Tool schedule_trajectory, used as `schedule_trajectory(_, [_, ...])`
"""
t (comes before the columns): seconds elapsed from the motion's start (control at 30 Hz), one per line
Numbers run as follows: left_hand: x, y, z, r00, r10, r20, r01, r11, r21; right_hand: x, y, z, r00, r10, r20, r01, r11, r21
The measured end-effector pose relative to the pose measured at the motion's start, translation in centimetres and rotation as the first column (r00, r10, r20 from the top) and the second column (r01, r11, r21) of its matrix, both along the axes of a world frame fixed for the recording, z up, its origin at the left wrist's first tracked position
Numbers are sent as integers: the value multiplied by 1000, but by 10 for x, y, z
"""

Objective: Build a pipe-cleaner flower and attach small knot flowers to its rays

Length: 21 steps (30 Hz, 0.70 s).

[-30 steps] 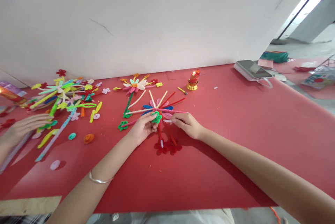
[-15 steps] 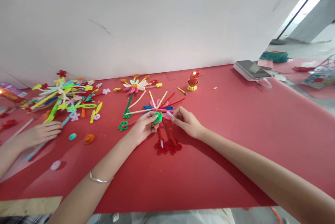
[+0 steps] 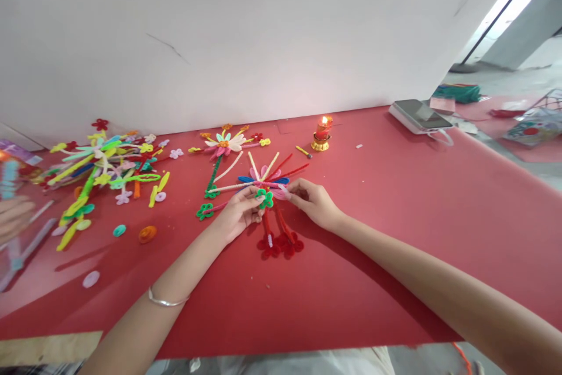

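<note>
My left hand (image 3: 244,212) pinches a small green fuzzy flower (image 3: 264,198) between thumb and fingers. Just to its right, the closed fingertips of my right hand (image 3: 314,202) are at a pale strip too small to identify, beside a pink petal. Behind both hands lies a pipe-cleaner flower with blue petals (image 3: 282,181) and cream and red stems fanning outward. Two red flowers (image 3: 287,244) on red stems lie below my hands. Green flowers (image 3: 204,211) on pink and cream stems are left of my left hand.
A lit red candle (image 3: 323,129) in a gold holder stands behind, near a pencil stub (image 3: 303,152). A colourful pipe-cleaner pile (image 3: 103,158) lies left, near another person's hand (image 3: 15,220). A phone (image 3: 419,116) rests at the back right, before a white board (image 3: 263,35).
The other person's hand at the left has moved further left and lifted a light-blue piece. My two hands stay nearly in place, and the green flower is turned slightly.
</note>
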<state>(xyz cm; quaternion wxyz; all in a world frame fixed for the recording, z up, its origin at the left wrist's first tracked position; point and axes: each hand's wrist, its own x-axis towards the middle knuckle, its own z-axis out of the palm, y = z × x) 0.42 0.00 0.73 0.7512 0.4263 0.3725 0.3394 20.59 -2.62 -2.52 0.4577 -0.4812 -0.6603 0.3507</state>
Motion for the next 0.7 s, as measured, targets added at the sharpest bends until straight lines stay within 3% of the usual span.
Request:
schedule_trajectory(0.3, [-1,2,-3,999,37,-9,-38,999,-19,0,2,-5,998,25,-50,-26,999,-25])
schedule_trajectory(0.53, [1,2,-4,999,47,-24,-48,999,-12,-2,-1,1,983,103,-153,-121,987,-108])
schedule_trajectory(0.7, [2,1,-2,998,61,-23,-62,998,-8,-2,0,-1,973,130,-191,-145,987,-66])
